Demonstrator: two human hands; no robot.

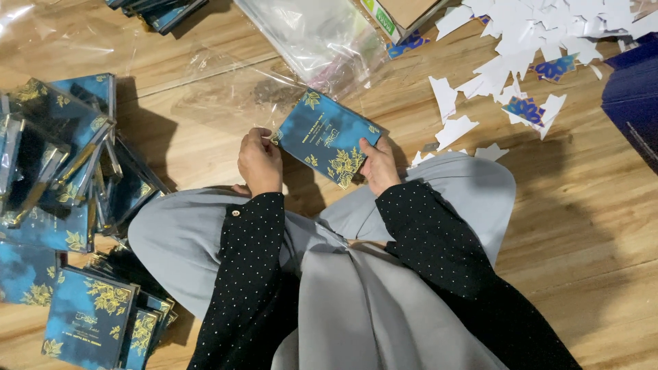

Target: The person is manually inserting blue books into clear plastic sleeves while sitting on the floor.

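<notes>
One blue card [325, 138] with gold floral print is held between both hands, tilted, just above the person's grey-clad lap. Left hand [260, 163] grips the card's left corner with fingers curled over the edge; right hand [379, 166] clasps the lower right edge, thumb on the face. Both sleeves are black with small white dots.

Clear plastic sleeves [312, 34] lie on the wooden floor [576, 205] just beyond the hands; their number cannot be told, as they overlap.

Well to the left of the left hand sits a loose heap of wrapped blue cards [62, 157], too many and too overlapped to count. Nearer the person's left knee, a second stack of cards [92, 318] shows at least three layers. A further dark stack [161, 10] lies beyond, at the upper edge.

Beyond and to the right of the right hand, white paper offcuts [521, 41] are scattered in a large number, with at least three blue patterned scraps [526, 109] among them. One cardboard box [404, 14] is partly visible beside them.
</notes>
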